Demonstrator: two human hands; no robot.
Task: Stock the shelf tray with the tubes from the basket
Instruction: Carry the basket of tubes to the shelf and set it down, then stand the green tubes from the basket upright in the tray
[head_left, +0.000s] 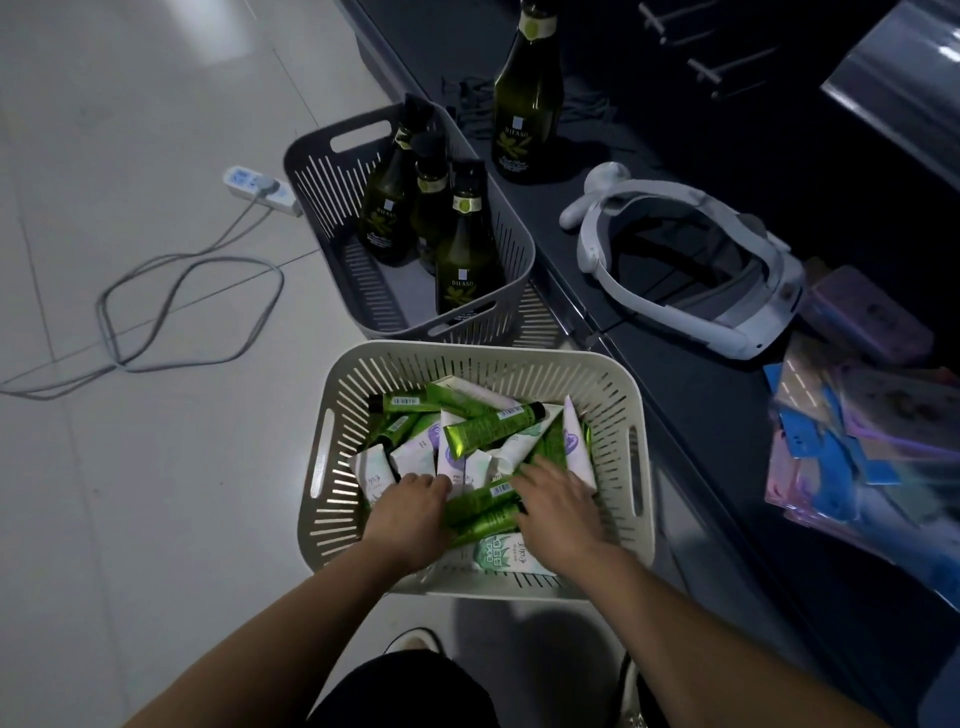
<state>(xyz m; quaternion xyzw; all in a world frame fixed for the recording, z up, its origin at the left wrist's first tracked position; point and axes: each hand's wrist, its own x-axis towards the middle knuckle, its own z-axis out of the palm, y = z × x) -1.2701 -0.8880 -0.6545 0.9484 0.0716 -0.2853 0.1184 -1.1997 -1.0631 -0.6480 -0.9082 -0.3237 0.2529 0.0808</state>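
Observation:
A white slotted basket (613, 395) stands on the floor in front of me, filled with several green tubes (485, 428) and white tubes (413, 457). Both my hands are inside it. My left hand (410, 512) has its fingers curled down into the pile at the lower left end of a bundle of green tubes (480, 506). My right hand (558, 501) grips the upper right end of the same bundle. The dark shelf (691, 431) runs along the right side of the basket.
Behind it, a grey basket (511, 244) holds three dark bottles; another bottle (527, 98) stands on the shelf. A white headset (675, 312) and coloured packets (852, 441) lie on the shelf. A power strip (260, 189) and its cable lie on the tiled floor at the left.

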